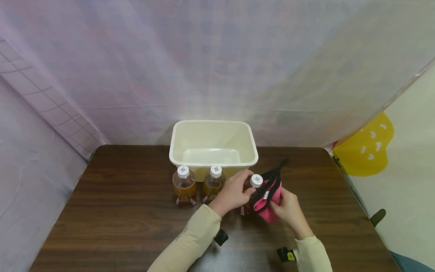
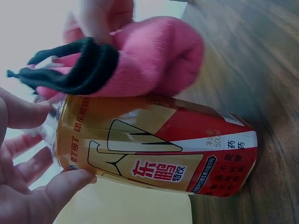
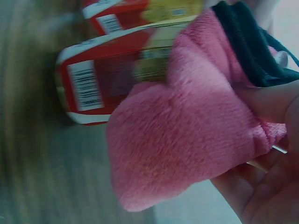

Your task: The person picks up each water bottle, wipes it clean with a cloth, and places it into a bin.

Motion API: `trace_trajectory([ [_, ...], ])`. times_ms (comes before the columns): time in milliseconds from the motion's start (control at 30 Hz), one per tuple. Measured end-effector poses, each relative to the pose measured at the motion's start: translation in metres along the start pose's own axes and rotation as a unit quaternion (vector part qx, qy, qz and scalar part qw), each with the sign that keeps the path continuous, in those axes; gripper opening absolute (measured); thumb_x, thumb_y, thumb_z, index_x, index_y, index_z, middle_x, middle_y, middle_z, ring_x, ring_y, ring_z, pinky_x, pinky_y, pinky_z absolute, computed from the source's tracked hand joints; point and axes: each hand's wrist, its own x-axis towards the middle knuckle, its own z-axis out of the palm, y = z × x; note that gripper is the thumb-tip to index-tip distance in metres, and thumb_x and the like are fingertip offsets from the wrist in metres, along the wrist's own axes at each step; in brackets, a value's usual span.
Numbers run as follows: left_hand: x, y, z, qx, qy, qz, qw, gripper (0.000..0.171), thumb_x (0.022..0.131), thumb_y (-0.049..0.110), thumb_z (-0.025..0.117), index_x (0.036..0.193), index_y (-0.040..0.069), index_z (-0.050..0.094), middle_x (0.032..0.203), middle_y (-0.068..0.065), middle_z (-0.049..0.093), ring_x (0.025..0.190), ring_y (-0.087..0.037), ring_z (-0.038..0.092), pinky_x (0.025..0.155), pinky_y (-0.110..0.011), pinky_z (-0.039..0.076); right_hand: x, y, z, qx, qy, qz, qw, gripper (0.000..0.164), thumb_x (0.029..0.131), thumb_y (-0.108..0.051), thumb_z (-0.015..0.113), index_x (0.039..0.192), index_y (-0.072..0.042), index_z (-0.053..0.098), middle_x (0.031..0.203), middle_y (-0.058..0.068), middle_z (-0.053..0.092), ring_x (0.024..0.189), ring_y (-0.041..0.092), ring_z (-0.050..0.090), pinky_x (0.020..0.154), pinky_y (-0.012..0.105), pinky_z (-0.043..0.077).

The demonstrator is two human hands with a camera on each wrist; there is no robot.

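My left hand (image 1: 233,193) grips a plastic drink bottle (image 2: 154,144) round its upper part, just below the white cap. In the left wrist view its label is gold and red, with the bottle's base near the wood table. A pink fleecy cloth (image 3: 187,126) with dark edging lies against the bottle's side, and my right hand (image 1: 290,213) pinches it between thumb and fingers. Two like bottles stand to the left in the head view, one bottle (image 1: 184,187) farthest left and a middle bottle (image 1: 213,185) partly behind my left hand.
A cream plastic tub (image 1: 175,158) stands at the table's back edge, just behind the bottles. The dark wood table (image 1: 112,211) reaches out on both sides. Pale curtains (image 1: 210,68) hang behind it.
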Motion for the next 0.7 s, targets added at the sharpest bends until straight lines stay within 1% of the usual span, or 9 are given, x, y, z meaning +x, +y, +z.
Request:
trace_trajectory([
  [100,0.000,0.000,-0.001,0.001,0.000,-0.001,1.0000,0.034,0.080,0.015,0.066,0.112,0.013,0.053,0.108,0.000,0.059,0.098,-0.014,0.055,0.086,-0.027,0.046,-0.003,0.009,0.010,-0.003,-0.004,0.006,1.000,0.020,0.059,0.007,0.069,0.069,-0.002,0.054,0.056,0.000,0.049,0.054,0.013,0.043,0.047,0.028,0.038],
  [233,0.000,0.000,-0.002,0.007,0.007,0.009,0.9999,0.035,0.080,0.015,0.066,0.112,0.012,0.053,0.109,-0.001,0.059,0.100,-0.015,0.056,0.087,-0.027,0.045,-0.008,0.020,0.023,-0.011,-0.020,0.023,0.999,0.018,0.058,0.008,0.065,0.066,-0.001,0.052,0.055,0.000,0.046,0.053,0.016,0.043,0.046,0.030,0.037],
  [400,-0.001,-0.001,0.000,0.017,0.009,0.016,0.9997,0.036,0.080,0.017,0.066,0.113,0.012,0.053,0.111,-0.001,0.059,0.103,-0.015,0.056,0.089,-0.028,0.045,-0.016,0.031,0.038,-0.021,-0.051,0.061,0.997,0.016,0.060,0.007,0.063,0.066,-0.001,0.050,0.056,0.001,0.046,0.053,0.016,0.043,0.047,0.030,0.037],
  [500,0.000,-0.002,0.002,0.019,0.011,0.021,0.9995,0.036,0.080,0.017,0.066,0.113,0.012,0.053,0.110,-0.001,0.059,0.102,-0.015,0.056,0.088,-0.028,0.045,-0.019,0.035,0.042,-0.021,-0.058,0.075,0.995,0.016,0.061,0.007,0.062,0.066,-0.001,0.050,0.056,0.001,0.046,0.053,0.016,0.043,0.046,0.030,0.037],
  [700,-0.001,-0.002,0.002,0.017,0.009,0.015,0.9997,0.037,0.080,0.017,0.066,0.114,0.012,0.053,0.111,-0.001,0.059,0.103,-0.016,0.056,0.089,-0.028,0.045,-0.019,0.038,0.042,0.006,-0.049,0.073,0.996,0.015,0.060,0.007,0.065,0.069,0.000,0.055,0.059,0.002,0.051,0.056,0.015,0.046,0.049,0.029,0.039],
])
